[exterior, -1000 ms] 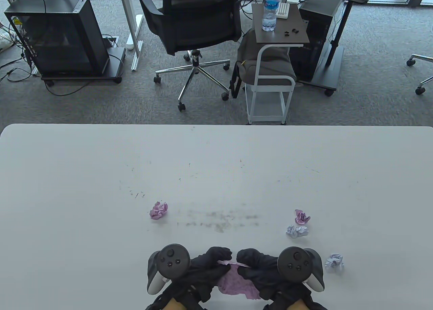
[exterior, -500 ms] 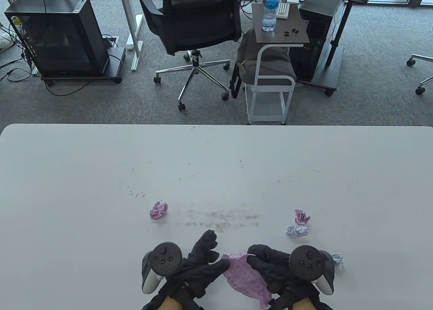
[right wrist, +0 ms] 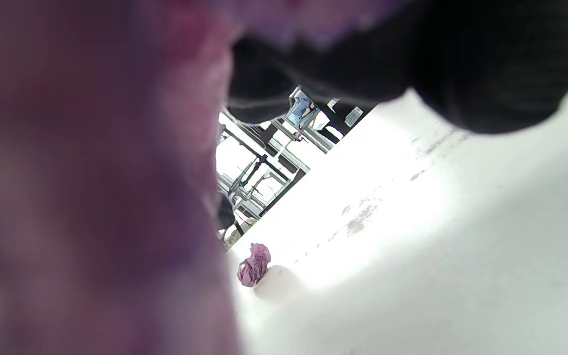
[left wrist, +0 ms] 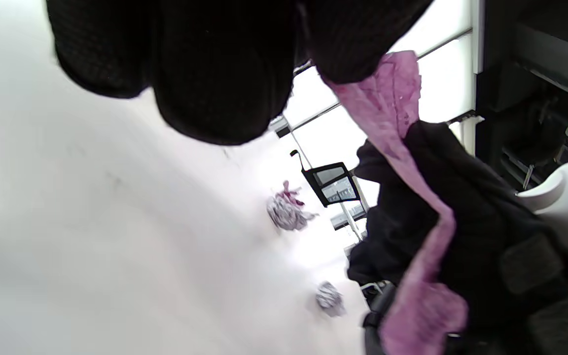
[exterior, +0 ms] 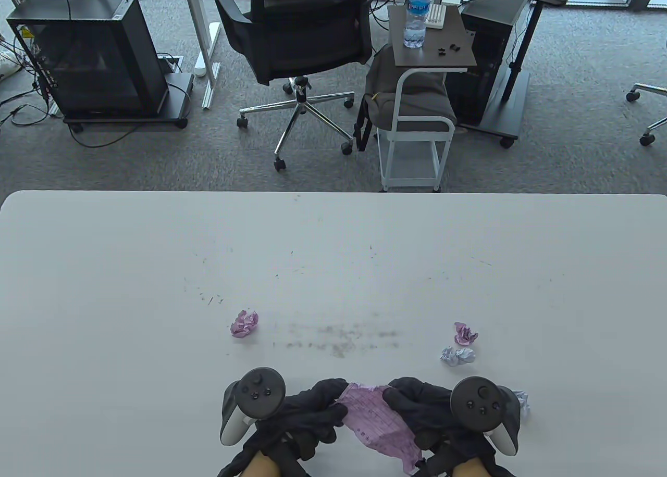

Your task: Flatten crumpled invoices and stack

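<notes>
Tear risk on the pink invoice mid-unfold

Hands first: left hand [exterior: 307, 412] and right hand [exterior: 417, 406] both pinch the same pink invoice [exterior: 378, 419], one on each side edge, low at the near edge of the worktop [exterior: 130, 268]. Left wrist view confirms the sheet runs from the left fingers [left wrist: 348, 44] across to the right glove. Right wrist view is mostly blurred pink right at the lens, so exact right-finger placement can't be read there.

Sheet state: partly opened, creased all over, printed grid visible. The lower corner trails toward the near edge of the worktop. Whether it lies flat on the surface or is lifted can't be told from the table view.

Failure modes, my read:
- Pulling outward from two small pinch points on thin creased paper probably loads the folds; a tear would likely start at an edge near a fingertip.
- Gloved fingers give poor feel, so a slip on one side could let the sheet spring back into a wad.
- Trailing corner is close to the worktop edge; pressing down from here could fold it under rather than flatten it.
- Blue-white ball [exterior: 522, 400] sits just beside the right hand; a sideways smoothing stroke could knock it.

Further out: four balls uncrumpled in total. Besides the one above, a pink ball [exterior: 244, 324] to the left, a pink ball [exterior: 465, 334] and a blue-white ball [exterior: 457, 355] to the right, those two almost touching. No stack visible, so the task looks early.
</notes>
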Tool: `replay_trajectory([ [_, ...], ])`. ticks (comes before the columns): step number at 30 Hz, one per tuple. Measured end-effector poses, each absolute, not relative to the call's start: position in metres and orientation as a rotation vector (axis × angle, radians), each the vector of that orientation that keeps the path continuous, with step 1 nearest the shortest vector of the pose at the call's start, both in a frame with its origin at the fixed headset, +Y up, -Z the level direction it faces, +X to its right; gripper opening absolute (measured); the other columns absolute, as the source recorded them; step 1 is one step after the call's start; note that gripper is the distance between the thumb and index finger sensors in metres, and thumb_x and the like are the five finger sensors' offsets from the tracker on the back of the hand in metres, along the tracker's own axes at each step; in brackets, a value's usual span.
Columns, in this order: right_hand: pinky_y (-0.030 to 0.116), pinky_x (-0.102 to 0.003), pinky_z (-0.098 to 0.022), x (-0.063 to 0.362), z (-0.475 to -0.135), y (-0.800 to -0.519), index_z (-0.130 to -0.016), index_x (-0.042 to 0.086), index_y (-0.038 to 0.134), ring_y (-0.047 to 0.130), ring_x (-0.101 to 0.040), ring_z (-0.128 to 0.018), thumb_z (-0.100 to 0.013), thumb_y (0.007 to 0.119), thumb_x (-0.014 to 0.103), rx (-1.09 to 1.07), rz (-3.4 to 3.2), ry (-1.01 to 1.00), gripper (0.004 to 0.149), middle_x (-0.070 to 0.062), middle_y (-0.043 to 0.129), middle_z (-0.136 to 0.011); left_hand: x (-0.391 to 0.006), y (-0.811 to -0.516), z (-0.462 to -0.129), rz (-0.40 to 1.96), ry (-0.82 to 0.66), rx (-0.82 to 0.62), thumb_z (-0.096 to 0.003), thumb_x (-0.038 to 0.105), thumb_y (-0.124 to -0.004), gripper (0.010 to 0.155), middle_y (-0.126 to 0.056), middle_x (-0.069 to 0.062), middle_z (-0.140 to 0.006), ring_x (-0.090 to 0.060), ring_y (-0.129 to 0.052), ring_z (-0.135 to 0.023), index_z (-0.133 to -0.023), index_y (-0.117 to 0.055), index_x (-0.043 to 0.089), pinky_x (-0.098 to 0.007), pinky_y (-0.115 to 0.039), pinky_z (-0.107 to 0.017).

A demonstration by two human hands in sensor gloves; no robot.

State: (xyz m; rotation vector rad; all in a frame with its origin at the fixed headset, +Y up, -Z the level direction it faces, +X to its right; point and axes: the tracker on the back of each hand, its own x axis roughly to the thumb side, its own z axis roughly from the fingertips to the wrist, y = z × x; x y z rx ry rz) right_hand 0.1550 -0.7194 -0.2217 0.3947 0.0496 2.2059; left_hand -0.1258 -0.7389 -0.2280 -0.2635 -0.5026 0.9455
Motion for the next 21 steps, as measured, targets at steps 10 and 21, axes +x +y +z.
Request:
replay_trajectory([
  [10,0.090,-0.041,-0.027,0.119,-0.216,-0.722,-0.079,0.013,0.081,0.094,-0.014,-0.021,-0.052,0.079,0.039,0.715,2.284,0.129,0.038,0.003,0.094,-0.037,-0.103,-0.707,-0.213,0.603,-0.752,-0.146,-0.0485,0.041,-0.091,0.085,-0.048,-0.021,-0.109,-0.046,-0.075,-0.090,-0.113,-0.046,0.009,-0.065,-0.068,-0.061],
  [21,0.086,-0.052,-0.043,0.119,-0.221,-0.733,-0.091,0.014,0.070,0.098,-0.026,-0.048,-0.050,0.084,0.027,0.671,2.330,0.273,0.045,-0.010,0.094,-0.068,-0.122,-0.722,-0.225,0.768,-0.566,-0.131,-0.0560,0.017,-0.075,0.046,-0.086,-0.016,-0.080,-0.032,-0.100,-0.056,-0.100,-0.072,0.006,-0.058,-0.080,-0.052],
])
